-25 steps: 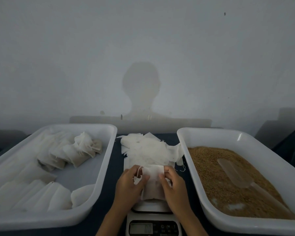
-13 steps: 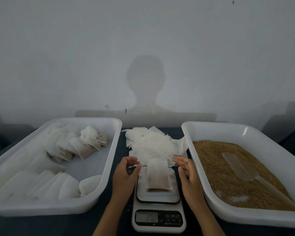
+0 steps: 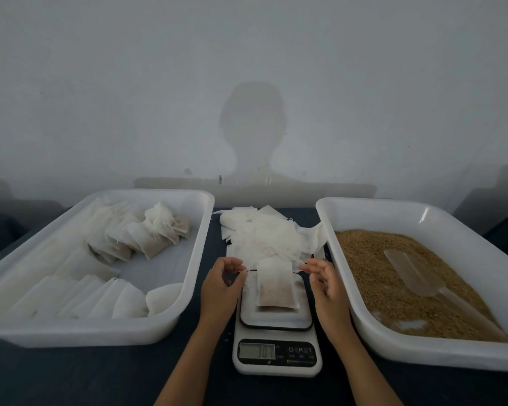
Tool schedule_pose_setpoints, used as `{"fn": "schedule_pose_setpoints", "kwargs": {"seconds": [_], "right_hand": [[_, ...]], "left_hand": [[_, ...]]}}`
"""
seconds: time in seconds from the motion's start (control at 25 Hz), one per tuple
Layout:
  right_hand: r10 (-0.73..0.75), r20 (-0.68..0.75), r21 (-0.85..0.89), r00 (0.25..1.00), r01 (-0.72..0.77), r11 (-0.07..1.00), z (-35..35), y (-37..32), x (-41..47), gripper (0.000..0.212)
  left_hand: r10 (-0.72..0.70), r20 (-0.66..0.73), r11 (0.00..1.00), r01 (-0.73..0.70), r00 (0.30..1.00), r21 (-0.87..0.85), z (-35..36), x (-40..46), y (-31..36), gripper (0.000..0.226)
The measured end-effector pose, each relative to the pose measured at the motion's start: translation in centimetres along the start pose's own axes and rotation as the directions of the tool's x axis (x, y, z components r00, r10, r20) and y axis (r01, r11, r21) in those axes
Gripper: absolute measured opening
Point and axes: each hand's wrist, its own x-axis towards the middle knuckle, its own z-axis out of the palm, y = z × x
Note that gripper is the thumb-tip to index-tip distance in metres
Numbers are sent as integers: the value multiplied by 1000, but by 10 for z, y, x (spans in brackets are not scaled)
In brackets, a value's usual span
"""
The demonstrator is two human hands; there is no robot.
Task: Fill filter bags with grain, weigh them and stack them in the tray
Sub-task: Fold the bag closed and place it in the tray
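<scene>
I count two white plastic trays: the left tray (image 3: 197, 259) and the right tray (image 3: 467, 227). One digital scale (image 3: 277, 356) sits between them, with one filled filter bag (image 3: 274, 288) on its platform. One clear scoop (image 3: 414, 273) lies in the grain. I see two hands, left hand (image 3: 222, 285) and right hand (image 3: 327, 285). One heap of empty bags (image 3: 264, 235); the stacked bags overlap too much to count.

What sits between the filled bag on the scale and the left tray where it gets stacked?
Nothing visible blocks it. The filled white filter bag lies on the white digital scale, untouched. The left hand hovers between it and the white plastic tray of stacked bags; only the tray's raised wall must be cleared. The right hand hovers opposite.
</scene>
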Motion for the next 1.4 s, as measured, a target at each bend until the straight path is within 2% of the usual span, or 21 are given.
{"fn": "schedule_pose_setpoints", "kwargs": {"seconds": [0.2, 0.32, 0.4, 0.52, 0.64, 0.88, 0.96, 1.08, 1.2, 1.32, 1.4], "right_hand": [[7, 5, 9, 1000, -7, 1000, 1, 2, 1, 22], [52, 50, -29, 997, -50, 998, 4, 3, 5, 23], [88, 94, -111, 992, -77, 991, 8, 3, 9, 25], [120, 108, -159, 987, -102, 982, 15, -3, 17, 27], [90, 80, -153, 993, -77, 985, 20, -14, 21, 31], [3, 8, -8, 1000, -3, 1000, 23, -41, 11, 28], [5, 10, 74, 1000, -6, 997, 24, -50, 2, 27], [117, 62, 201, 991, -128, 971, 22, -64, -4, 49], [223, 113, 166, 968, -239, 957, 11, -83, -1, 58], [241, 95, 136, 966, -253, 958, -19, -100, -1, 42], [257, 37, 1, 966, -257, 966, -53, -108, 3, 32]], "left_hand": [[7, 16, 1000, -7, 1000, 6, 2, -1, 0, 20], [101, 102, 980, -116, 990, 161, 7, 1, -2, 20], [135, 192, 939, -187, 972, 288, 15, 8, 0, 31], [57, 228, 872, -160, 972, 463, 27, 25, 6, 51], [-11, 245, 860, -116, 969, 496, 33, 35, 13, 54], [62, 251, 977, -111, 966, 184, 19, 22, 36, 13], [115, 266, 973, -162, 957, 163, 14, 17, 51, 14], [165, 245, 979, -189, 955, 76, 12, 13, 79, 13], [189, 246, 980, -165, 951, -115, 21, 7, 104, 18], [205, 250, 961, -146, 946, -235, 41, 0, 125, 17], [167, 331, 959, -76, 929, -272, 57, -3, 131, 18]]}}
